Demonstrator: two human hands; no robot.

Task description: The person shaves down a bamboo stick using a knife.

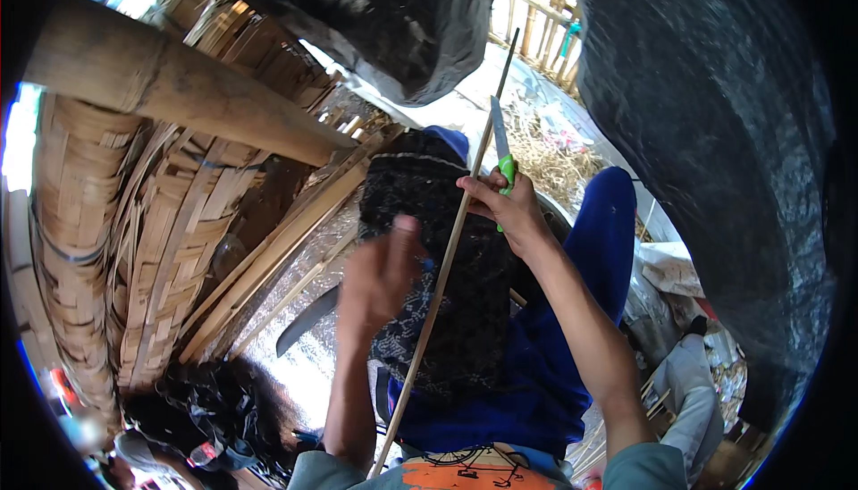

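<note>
A long, thin bamboo strip (438, 298) slants across my lap, from near my shirt up toward the opening ahead. My right hand (511, 206) is closed around the green handle of a knife (506, 171), with the thumb and fingers also pinching the strip. The knife's blade points up and away, its tip close beside the strip. To the left of the strip is my left hand (380, 280), thumb up and apart from the strip. Motion smears its fingers. Beneath the strip, a black patterned cloth (402, 186) covers part of my blue trousers (603, 231).
Rolled woven bamboo (85, 249) stands at the left under a thick bamboo pole (179, 79). Split bamboo lengths (290, 231) lean beside a dark curved blade-like piece (307, 320). Black plastic sheeting (706, 133) hangs at the right. Pale shavings (554, 164) lie ahead.
</note>
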